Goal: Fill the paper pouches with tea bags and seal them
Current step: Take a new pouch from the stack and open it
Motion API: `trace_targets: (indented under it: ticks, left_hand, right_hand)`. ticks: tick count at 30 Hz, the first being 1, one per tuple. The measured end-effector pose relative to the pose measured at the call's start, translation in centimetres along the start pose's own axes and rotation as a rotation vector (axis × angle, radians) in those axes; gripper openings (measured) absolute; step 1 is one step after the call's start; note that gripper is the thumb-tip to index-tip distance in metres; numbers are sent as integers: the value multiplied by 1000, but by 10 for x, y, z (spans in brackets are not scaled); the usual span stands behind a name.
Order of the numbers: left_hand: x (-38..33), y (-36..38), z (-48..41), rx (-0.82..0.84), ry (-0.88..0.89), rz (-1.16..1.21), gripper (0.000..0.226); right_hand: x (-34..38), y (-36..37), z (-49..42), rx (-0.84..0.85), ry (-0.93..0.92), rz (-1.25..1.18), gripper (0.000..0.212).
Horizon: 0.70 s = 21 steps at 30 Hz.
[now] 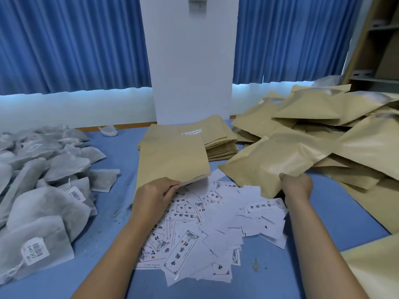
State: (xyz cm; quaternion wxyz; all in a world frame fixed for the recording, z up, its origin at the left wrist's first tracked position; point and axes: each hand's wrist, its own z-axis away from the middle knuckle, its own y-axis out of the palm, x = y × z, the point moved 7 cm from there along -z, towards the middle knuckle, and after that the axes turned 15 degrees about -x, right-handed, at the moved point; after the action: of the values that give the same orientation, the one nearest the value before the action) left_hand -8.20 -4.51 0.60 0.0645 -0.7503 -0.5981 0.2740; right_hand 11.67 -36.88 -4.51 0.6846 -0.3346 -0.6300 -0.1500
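The right hand (296,184) is clenched on the near corner of a puffed, filled pouch (274,160), fingers curled under it. The pouch slants away toward 11 o'clock from the hand, and its far side meets the heap of filled pouches (319,113), which spreads from 12 round to 3 o'clock. The left hand (157,193) pinches the near edge of a flat empty pouch (172,156). This one reaches toward 12 o'clock and overlaps the stack of empty pouches (220,141) at its 1 o'clock.

This looks like the change between cycles, with one finished pouch going aside and a fresh one coming in. The filled pouch is best let go well up on the heap, toward 1 or 2 o'clock, so it does not slide back over the printed labels (205,223) scattered at 6 o'clock between the forearms. Whether its mouth is properly sealed cannot be told from here, so a press along that edge is worth doing before release.

On the left, the pinch should hold only one sheet, and a rub of thumb against fingers would separate any double. The tea bags (43,180) lie at 9 o'clock, well apart on the blue table (313,234), so turning the mouth that way shortens the reach.
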Motion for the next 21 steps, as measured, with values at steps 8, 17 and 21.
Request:
trace_targets:
  ticks: [8, 17, 21]
  left_hand:
    - [6, 0, 1, 7, -40, 5, 9]
    - [7, 1, 0, 21, -47, 0, 11]
    - [9, 3, 1, 2, -71, 21, 11]
  right_hand:
    - [67, -23, -4, -107, -180, -550, 15]
    - [139, 54, -45, 373, 216, -754, 17]
    - [103, 82, -6, 522, 132, -482, 20]
